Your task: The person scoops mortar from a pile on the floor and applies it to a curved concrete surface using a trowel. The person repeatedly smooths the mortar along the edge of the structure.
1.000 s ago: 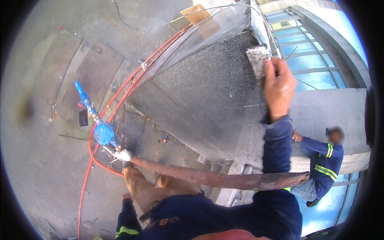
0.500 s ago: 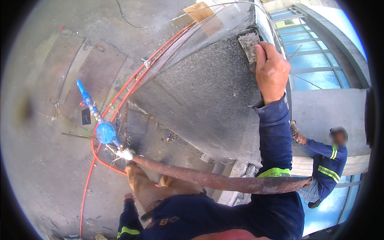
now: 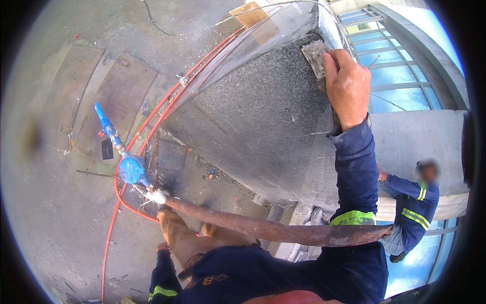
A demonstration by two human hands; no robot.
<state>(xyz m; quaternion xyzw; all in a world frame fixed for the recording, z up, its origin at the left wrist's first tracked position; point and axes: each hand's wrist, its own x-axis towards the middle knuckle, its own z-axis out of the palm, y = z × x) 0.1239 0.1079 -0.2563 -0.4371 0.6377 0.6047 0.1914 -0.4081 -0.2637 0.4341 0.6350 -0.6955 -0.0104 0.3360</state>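
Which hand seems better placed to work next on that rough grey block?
Probably the right hand: it grips a flat, crusted scraper near the upper corner of the grey block. The left hand is low beside the tan trousers, away from the block.

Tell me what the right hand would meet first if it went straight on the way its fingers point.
Beyond the flat grey tool it holds, the right hand would probably meet the rough grey concrete face first, near its upper end; this single view leaves the gap, if any, unclear.
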